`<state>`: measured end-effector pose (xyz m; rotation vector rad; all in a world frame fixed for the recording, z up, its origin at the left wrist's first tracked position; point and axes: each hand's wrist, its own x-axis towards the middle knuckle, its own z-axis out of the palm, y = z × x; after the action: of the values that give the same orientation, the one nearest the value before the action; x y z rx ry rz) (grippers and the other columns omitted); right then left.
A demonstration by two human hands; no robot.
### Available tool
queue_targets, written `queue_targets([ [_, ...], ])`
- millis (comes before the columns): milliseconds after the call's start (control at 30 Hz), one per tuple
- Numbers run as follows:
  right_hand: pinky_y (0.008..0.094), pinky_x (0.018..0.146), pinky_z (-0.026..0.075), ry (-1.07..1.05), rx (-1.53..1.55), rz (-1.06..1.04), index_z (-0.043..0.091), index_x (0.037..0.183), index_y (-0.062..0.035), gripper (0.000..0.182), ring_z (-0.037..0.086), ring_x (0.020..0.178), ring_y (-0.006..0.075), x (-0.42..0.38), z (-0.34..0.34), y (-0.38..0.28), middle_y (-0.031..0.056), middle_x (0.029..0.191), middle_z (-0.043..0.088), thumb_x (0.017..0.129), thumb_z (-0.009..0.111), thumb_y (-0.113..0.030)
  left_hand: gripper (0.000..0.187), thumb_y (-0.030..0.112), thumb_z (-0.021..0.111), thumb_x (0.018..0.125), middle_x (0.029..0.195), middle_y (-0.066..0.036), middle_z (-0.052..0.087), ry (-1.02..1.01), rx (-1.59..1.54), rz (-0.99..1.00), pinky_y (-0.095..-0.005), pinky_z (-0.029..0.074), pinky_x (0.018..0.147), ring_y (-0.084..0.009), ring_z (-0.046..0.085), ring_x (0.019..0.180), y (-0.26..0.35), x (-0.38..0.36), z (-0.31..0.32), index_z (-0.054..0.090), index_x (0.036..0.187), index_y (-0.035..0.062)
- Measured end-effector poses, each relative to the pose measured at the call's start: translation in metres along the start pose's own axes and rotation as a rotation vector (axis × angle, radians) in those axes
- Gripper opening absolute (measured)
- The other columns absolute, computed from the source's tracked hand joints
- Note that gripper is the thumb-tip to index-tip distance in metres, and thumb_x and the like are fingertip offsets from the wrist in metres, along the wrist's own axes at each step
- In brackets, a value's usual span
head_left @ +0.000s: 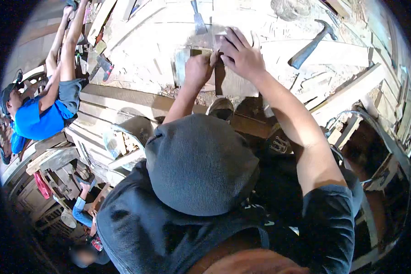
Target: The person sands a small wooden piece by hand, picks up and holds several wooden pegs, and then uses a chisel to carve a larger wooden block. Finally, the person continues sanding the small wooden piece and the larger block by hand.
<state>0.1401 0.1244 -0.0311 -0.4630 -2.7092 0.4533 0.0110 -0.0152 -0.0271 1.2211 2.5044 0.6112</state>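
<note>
Both my hands meet over a short brown wooden board [231, 83] on the bright workbench. My left hand [198, 70] is closed, thumb and fingers pinched near the board's left edge. What it grips is too small to make out. My right hand [243, 55] lies over the board's far part, its fingers spread and slightly bent, with the fingertips close to my left hand. Beside my left hand is a pale grey block-like piece [181, 64]. Beyond the hands lies a flat-bladed tool with a blue handle [198, 20]. A claw hammer [311, 45] rests to the right.
Wood chips and planks [317, 54] cover the bench. At left lies a hatchet [106, 68] with a red-and-black part. A person in a blue shirt [43, 119] sits at far left, another person [89, 255] at lower left. Wood pieces [127, 141] sit near my left elbow.
</note>
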Motion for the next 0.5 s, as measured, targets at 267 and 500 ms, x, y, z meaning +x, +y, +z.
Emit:
queue_targets([
  [267, 0.0659, 0.111, 0.025, -0.086, -0.033, 0.021, 0.054, 0.137, -0.0218, 0.053, 0.030, 0.146, 0.0204, -0.001, 0.004, 0.002, 0.0037, 0.154, 0.040, 0.089, 0.061, -0.045, 0.050, 0.048, 0.054, 0.097, 0.070, -0.023, 0.064, -0.092, -0.057, -0.118, -0.0491, 0.050, 0.063, -0.0419, 0.064, 0.070, 0.001, -0.005, -0.002, 0.070, 0.079, 0.0049],
  [500, 0.0639, 0.109, 0.029, -0.053, -0.028, -0.012, 0.056, 0.134, -0.0184, 0.051, 0.034, 0.143, 0.0235, 0.000, -0.006, -0.003, 0.0059, 0.150, 0.043, 0.087, 0.065, -0.039, 0.046, 0.047, 0.051, 0.098, 0.071, -0.023, 0.064, -0.045, -0.037, -0.052, -0.0501, 0.050, 0.062, -0.0421, 0.065, 0.071, -0.003, 0.003, 0.002, 0.071, 0.082, 0.0077],
])
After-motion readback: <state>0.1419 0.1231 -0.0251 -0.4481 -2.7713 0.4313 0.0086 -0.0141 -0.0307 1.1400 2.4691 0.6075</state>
